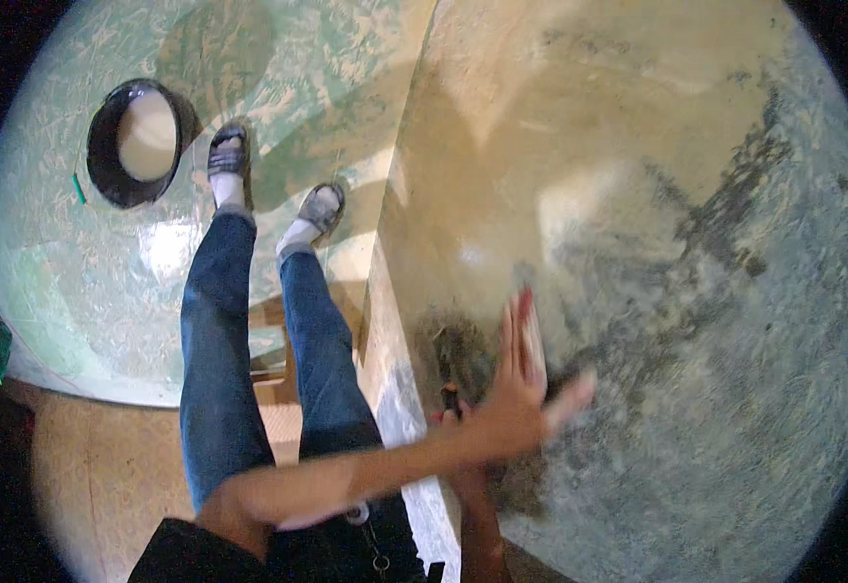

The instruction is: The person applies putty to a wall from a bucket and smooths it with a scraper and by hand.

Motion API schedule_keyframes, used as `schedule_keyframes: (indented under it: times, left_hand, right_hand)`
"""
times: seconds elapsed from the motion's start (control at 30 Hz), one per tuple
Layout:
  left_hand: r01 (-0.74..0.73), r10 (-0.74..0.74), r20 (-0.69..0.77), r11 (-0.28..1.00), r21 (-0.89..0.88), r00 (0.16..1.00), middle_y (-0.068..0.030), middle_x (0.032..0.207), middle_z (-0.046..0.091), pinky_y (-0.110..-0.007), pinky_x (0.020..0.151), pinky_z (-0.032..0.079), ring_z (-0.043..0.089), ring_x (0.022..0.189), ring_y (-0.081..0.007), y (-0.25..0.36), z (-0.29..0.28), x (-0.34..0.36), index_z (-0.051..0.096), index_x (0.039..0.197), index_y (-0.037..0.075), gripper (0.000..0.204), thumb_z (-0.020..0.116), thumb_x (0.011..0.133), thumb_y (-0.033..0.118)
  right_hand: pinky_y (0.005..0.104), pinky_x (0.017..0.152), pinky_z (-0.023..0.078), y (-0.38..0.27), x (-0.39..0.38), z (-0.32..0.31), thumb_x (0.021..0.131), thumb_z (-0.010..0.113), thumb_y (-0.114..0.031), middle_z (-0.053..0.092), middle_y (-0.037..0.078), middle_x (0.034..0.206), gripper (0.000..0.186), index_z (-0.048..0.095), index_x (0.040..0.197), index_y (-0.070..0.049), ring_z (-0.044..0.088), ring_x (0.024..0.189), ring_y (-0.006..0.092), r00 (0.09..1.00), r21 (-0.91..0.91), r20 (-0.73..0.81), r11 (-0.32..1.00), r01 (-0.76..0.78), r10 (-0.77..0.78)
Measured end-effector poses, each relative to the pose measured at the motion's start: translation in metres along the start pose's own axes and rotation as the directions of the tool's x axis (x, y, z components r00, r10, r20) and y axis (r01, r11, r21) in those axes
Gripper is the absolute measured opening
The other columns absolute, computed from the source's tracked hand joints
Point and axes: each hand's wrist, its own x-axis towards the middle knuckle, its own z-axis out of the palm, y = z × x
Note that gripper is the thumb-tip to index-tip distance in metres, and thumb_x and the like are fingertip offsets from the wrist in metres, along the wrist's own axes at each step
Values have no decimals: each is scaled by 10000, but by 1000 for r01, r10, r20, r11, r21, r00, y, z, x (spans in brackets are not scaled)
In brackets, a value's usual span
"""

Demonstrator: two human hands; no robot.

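Surface [715, 447], streaked grey and tan, is located at the right. Left hand [516, 408] is held over it, fingers extended, thumb spread, nothing visibly gripped; a dark handle [450, 396] appears clasped by the half-hidden right hand [459, 412]. Smoothing is judged underway; light, even contact is called for.

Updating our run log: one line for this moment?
Left hand: blurred, by patchy surface | Right hand: mostly hidden behind left forearm | Black bucket: pale contents, on greenish floor

No text that can be read, no legible labels, brands or numbers, no readable signs in view
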Motion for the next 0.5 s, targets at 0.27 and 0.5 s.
schedule_keyframes:
  times: [0.27,0.5]
  left_hand:
    - [-63,104,39,238,969,994,-347,1548,-14,-499,1184,6,-29,1461,-446,-99,-63,81,-74,1469,-122,995,576,945,421]
    - [-29,21,-108,997,-77,994,-366,1536,10,-516,1182,24,3,1455,-462,-5,-9,21,67,1448,-169,857,549,970,353]
  right_hand:
    - [285,662,449,-86,-12,41,1031,470,-263,634,73,983,438,433,1404,-36,467,668,130,950,-356,226,926,-125,215]
    - [278,711,481,-49,-1,3,1012,498,-241,634,60,1036,390,504,1333,-19,555,760,114,824,-578,408,588,566,-393]
